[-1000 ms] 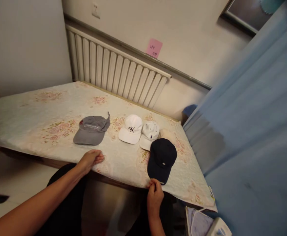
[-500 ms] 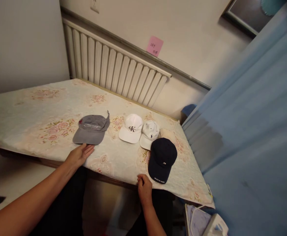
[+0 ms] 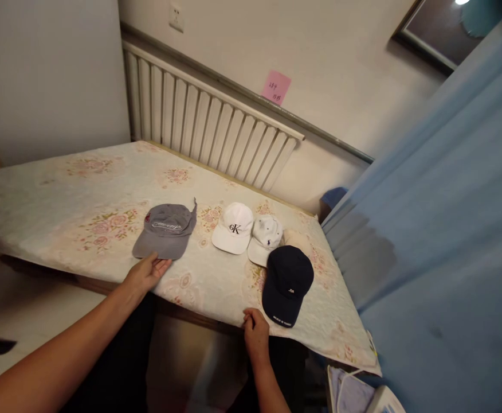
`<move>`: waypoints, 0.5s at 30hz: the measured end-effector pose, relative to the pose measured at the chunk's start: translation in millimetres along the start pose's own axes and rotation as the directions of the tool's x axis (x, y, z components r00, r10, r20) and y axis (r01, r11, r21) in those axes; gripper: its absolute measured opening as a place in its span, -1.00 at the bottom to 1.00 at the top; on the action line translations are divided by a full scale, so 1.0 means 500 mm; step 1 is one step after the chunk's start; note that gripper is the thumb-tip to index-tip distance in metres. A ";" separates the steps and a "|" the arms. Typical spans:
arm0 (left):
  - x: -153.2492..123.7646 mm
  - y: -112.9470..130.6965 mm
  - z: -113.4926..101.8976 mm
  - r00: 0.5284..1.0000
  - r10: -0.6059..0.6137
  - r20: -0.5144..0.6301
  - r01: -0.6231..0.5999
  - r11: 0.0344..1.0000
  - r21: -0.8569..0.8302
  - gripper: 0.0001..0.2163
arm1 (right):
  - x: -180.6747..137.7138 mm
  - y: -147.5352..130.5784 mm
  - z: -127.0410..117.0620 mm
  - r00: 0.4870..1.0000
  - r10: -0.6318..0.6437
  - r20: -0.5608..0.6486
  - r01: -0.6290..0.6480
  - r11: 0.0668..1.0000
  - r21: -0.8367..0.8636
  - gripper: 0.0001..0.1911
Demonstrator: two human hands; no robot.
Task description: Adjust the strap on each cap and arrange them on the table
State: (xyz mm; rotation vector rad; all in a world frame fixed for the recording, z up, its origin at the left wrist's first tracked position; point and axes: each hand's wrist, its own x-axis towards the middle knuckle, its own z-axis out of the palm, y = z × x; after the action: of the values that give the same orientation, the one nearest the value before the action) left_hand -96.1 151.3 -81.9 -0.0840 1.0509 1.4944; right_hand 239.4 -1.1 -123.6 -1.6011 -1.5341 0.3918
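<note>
A grey baseball cap [image 3: 165, 229] with pale lettering lies on the floral-covered bed, its brim toward me. My left hand [image 3: 149, 272] is at the front edge of that brim, thumb on top and fingers at its underside. My right hand [image 3: 256, 332] rests at the bed's near edge, fingers curled, with nothing visible in it. Beside it lies a dark navy cap [image 3: 289, 281] with small white text on the brim. Behind stand a white cap [image 3: 234, 226] with black CK letters, a white cap [image 3: 265, 238] with a small dark emblem, and a partly hidden beige cap [image 3: 297, 241].
The floral bed cover [image 3: 74, 201] reaches back to a white radiator [image 3: 208, 120] along the wall. A blue curtain [image 3: 440, 229] hangs on the right. A pink note [image 3: 276, 87] is on the wall. At the lower right is a white object [image 3: 386, 400] beside lilac cloth.
The view has shifted slightly, so everything sits a little lower and to the right. My left thumb now overlaps the grey cap's brim. My right hand stays at the bed edge.
</note>
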 end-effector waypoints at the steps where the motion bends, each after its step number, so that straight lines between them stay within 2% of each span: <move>1: -0.009 -0.004 -0.005 1.000 -0.002 -0.001 0.002 1.000 -0.007 -0.86 | 0.000 0.001 0.001 1.000 -0.003 -0.002 0.003 1.000 0.001 -0.73; 5: -0.056 -0.017 -0.024 1.000 -0.027 0.008 0.028 0.999 -0.037 -0.85 | 0.002 0.004 0.002 1.000 0.012 0.000 -0.012 1.000 0.028 -0.72; 15: -0.191 -0.058 -0.079 0.984 -0.085 0.154 0.092 0.995 -0.037 -0.85 | -0.002 0.004 0.003 0.999 0.054 0.001 -0.054 0.996 0.069 -0.73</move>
State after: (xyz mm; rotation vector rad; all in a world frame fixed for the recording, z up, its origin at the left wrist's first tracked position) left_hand -68.4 49.3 -63.2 -0.0464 0.8807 1.4206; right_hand 239.2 -1.0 -126.2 -1.5915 -1.4638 0.4684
